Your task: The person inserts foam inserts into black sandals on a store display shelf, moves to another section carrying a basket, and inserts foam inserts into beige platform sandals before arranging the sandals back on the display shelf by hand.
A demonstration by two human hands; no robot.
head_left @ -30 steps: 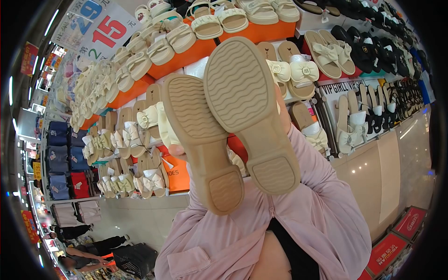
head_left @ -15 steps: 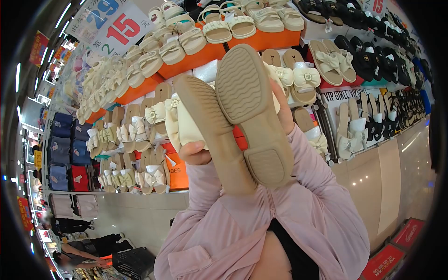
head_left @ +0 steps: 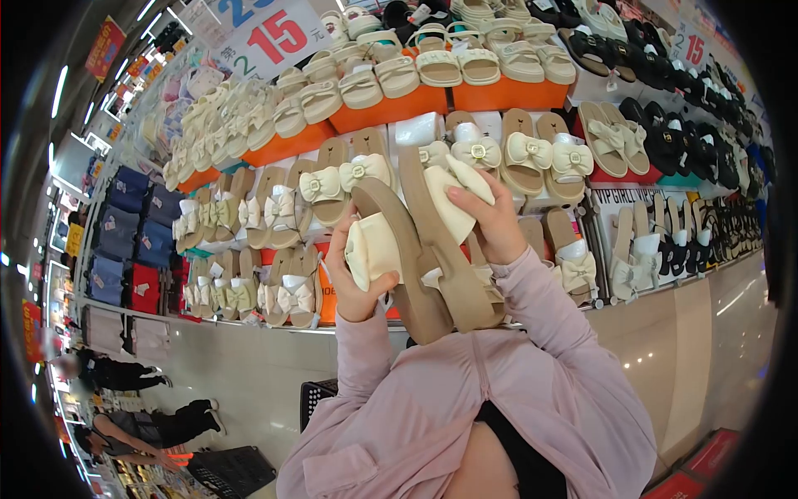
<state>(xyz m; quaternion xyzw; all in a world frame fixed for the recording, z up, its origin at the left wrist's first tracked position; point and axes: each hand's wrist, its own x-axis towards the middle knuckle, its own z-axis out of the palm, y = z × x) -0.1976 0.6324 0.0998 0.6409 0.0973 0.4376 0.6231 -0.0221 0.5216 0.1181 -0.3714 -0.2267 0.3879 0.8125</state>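
Note:
Two cream slide sandals with tan soles are held up before my chest, soles turned toward each other and heels pointing down. My left hand (head_left: 359, 287) grips the left sandal (head_left: 397, 249) by its puffy cream strap, thumb across the front. The right sandal (head_left: 445, 241) is in my right hand (head_left: 490, 220), whose fingers wrap round its cream bow strap. Along the lower part, the two soles touch or nearly touch; I cannot tell which. Directly behind them, similar bow slides (head_left: 536, 154) stand on the display.
Tiered shelves carry cream sandals (head_left: 436, 66) on orange boxes (head_left: 511, 96), with black sandals (head_left: 673, 137) at right. A price sign (head_left: 278, 37) reads 15. Folded blue garments (head_left: 116, 233) hang at left. At lower left are two people and a dark basket (head_left: 233, 472); red boxes (head_left: 702, 457) stand lower right.
Both sandals have turned from showing their undersides to an edge-on view, so the cream straps and my fingers now show. The view has shifted, and a second person appears more fully at lower left.

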